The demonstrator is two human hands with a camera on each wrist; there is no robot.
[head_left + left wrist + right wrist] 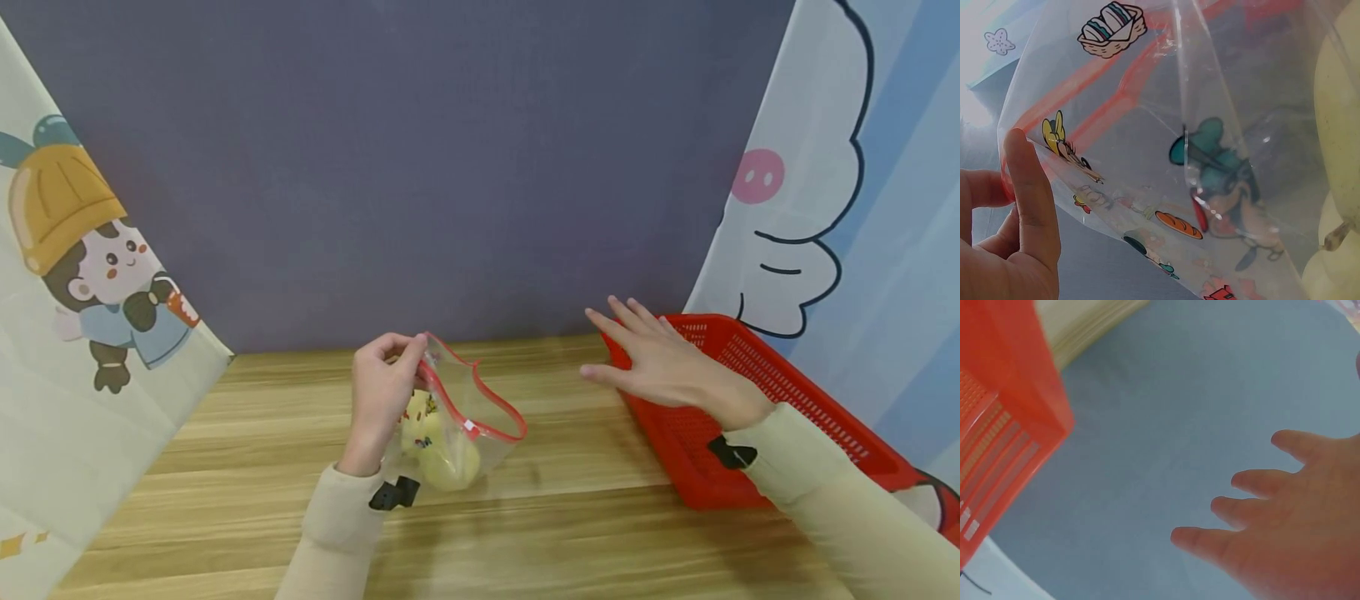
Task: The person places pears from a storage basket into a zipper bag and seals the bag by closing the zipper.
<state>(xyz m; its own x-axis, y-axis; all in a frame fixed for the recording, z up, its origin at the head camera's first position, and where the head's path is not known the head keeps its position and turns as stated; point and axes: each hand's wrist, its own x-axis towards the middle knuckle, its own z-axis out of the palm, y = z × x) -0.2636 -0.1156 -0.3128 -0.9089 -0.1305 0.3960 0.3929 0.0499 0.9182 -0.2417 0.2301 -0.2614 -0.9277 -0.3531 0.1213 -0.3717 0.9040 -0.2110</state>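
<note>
Landmark: I take the red basket (780, 408), which sits at the right end of the wooden table (225, 500).
Zip bag: I see the clear printed zip bag (457, 425) standing on the table, well to the left of the basket, its red-edged mouth gaping.
Contents: pale yellow pears (442, 454) lie in the bottom of the bag.
Left hand: my left hand (382, 392) pinches the bag's top rim, thumb and fingertips closed on the plastic.
Right hand: my right hand (663, 367) hovers over the basket's near left corner, fingers straight and spread, holding nothing.
</note>
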